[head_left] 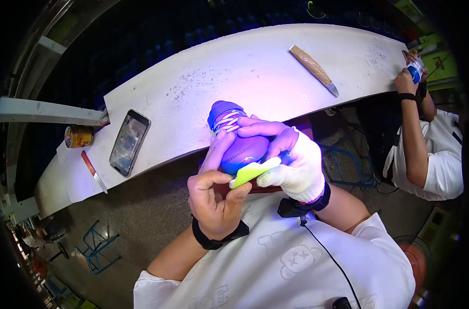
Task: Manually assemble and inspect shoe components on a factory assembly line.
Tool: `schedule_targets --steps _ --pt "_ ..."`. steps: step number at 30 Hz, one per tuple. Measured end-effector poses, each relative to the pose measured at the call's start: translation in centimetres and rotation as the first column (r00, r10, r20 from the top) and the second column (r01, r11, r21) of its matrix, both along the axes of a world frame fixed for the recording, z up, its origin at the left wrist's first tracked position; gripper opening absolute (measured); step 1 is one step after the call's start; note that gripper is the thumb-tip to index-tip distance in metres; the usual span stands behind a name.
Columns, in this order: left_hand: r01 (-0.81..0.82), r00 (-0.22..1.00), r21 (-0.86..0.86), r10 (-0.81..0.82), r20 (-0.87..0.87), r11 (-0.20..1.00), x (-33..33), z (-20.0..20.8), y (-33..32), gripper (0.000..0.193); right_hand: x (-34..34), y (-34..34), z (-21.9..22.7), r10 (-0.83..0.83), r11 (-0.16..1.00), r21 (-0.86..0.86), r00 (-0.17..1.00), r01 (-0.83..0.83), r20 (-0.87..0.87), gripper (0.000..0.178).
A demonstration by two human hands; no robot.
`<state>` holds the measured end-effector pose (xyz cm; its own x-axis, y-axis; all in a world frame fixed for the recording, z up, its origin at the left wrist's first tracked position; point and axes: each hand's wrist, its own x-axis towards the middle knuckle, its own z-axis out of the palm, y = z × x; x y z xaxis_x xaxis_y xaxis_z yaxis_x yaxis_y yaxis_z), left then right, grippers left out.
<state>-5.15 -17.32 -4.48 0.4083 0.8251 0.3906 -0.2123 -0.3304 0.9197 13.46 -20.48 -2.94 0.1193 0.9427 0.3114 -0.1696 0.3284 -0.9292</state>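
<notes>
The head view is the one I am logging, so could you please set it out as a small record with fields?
Left hand: bare, fingers pinching the lower end of a yellow-green piece
Right hand: white glove, some fingers bare, at the piece's other end
Shoe: between both hands, pale laces, purple-looking under the light
Left on table: phone, red-handled knife, yellowish can
Right on table: wooden-handled knife
Co-worker: far right, holding a blue-and-white thing, kind unclear
</notes>
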Motion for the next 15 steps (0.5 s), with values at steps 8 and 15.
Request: schedule_targets --steps 8,15 --pt "0.009 0.999 -0.077 -0.005 0.052 0.997 0.1 0.2 -0.5 0.038 -0.1 -1.1 -0.4 -0.051 0.998 0.024 0.998 0.05 0.048 0.035" --pt "-0.039 0.997 0.008 0.038 0.068 0.999 1.2 0.1 0.3 0.042 0.8 -0.9 -0.5 -0.024 1.0 0.021 0.999 0.023 0.04 0.034"
